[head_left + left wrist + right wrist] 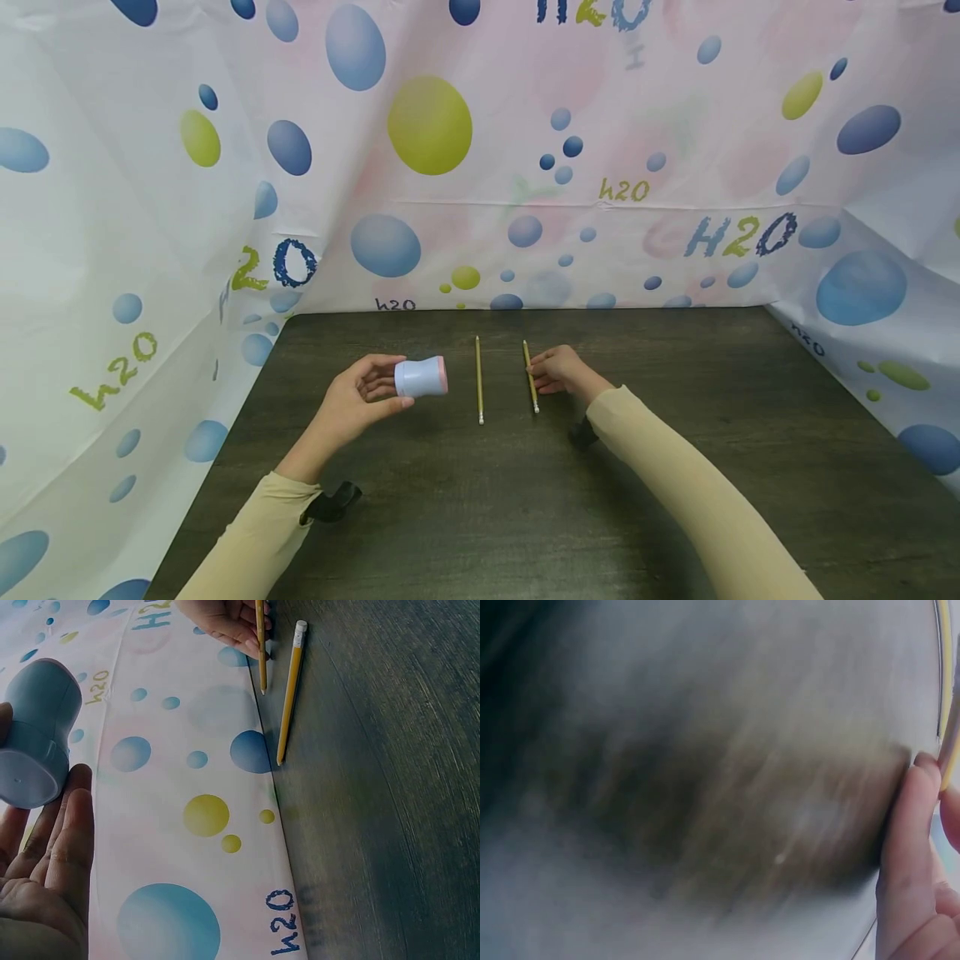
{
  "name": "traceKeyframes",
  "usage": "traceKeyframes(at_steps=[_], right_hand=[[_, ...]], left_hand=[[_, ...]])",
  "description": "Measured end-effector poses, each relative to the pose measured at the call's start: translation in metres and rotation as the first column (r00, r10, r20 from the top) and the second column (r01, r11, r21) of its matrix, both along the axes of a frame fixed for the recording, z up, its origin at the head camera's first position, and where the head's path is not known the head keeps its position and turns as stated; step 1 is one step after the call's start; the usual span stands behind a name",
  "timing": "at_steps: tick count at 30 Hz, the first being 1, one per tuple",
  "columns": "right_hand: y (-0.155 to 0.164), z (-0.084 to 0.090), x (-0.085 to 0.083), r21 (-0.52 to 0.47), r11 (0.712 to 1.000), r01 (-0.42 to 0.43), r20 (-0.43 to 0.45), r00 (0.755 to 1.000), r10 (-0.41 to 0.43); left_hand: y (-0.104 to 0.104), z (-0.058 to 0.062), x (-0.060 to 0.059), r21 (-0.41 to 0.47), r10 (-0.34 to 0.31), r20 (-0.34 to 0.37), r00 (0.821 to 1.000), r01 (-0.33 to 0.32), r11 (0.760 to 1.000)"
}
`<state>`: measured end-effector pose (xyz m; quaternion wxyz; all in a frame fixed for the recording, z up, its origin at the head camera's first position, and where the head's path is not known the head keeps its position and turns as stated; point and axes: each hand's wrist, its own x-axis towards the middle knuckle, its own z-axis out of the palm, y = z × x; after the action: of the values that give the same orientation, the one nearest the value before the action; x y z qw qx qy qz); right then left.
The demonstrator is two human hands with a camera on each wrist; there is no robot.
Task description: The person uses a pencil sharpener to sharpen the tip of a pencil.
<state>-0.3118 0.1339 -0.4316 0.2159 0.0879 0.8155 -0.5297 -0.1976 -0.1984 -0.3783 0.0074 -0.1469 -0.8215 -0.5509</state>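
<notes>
My left hand [351, 402] holds a light blue cup [420, 377] on its side between thumb and fingers, above the dark table. Its pinkish rim faces right, while the left wrist view shows the closed base of the cup [30, 776]. With thumb and fingertips, my right hand [558, 371] pinches a yellow pencil [534, 396] near its middle, eraser end toward me. Between the two hands, a second yellow pencil [480, 379] lies on the table, also with its white-tipped eraser end toward me. The right wrist view catches only part of the pinched pencil [950, 761] at its edge.
The dark wooden table [480, 508] extends under both hands. A white sheet [480, 187] with blue and green dots rises along its back and sides. A black strap [333, 502] sits at the left wrist.
</notes>
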Motion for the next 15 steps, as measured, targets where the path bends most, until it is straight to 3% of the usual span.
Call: traceKeyframes(at_steps=[6, 15], right_hand=[[0.0019, -0.0038, -0.0032, 0.000, 0.999, -0.037, -0.030, 0.999, 0.037], [-0.0051, 0.0001, 0.0035, 0.050, 0.999, 0.004, -0.041, 0.999, -0.002]], left_hand=[[-0.0008, -0.0002, 0.0016, -0.005, -0.009, -0.006, 1.000, 0.009, 1.000], [-0.0019, -0.0019, 0.0024, -0.019, -0.011, -0.002, 1.000, 0.011, 1.000]])
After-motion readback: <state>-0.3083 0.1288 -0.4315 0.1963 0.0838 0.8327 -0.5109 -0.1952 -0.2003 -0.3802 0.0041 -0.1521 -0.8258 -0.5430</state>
